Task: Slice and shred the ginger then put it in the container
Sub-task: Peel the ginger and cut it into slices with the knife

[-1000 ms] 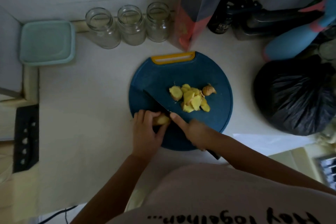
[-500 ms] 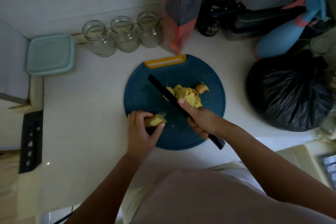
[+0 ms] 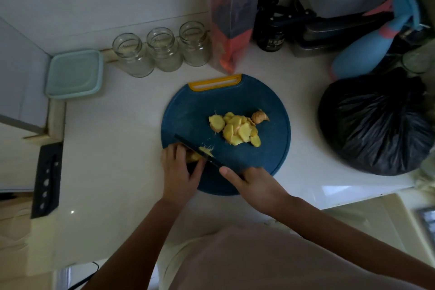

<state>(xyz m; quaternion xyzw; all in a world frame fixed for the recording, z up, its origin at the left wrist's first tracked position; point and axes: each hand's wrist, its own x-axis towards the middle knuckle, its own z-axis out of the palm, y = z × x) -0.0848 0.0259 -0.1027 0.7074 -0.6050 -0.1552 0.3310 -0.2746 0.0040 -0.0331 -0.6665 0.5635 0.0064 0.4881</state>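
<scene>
Pins ginger stub (image 3: 200, 153) at cutting board's (image 3: 188, 113) near-left edge, left grip (image 3: 179, 172) curled round it to steady the cut. Bears knife (image 3: 188, 144) down on it, right grip (image 3: 254, 186) wrapped on the handle, forefinger out for control. Leaves slices (image 3: 237, 129) heaped mid-board, clear.

Dim and murky, soft focus, wide-angle bending at edges

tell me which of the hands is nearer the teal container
Left. The left hand, holding the ginger piece, is right of the teal container and closer to the person; the right hand, gripping the knife, is farther right.
</scene>
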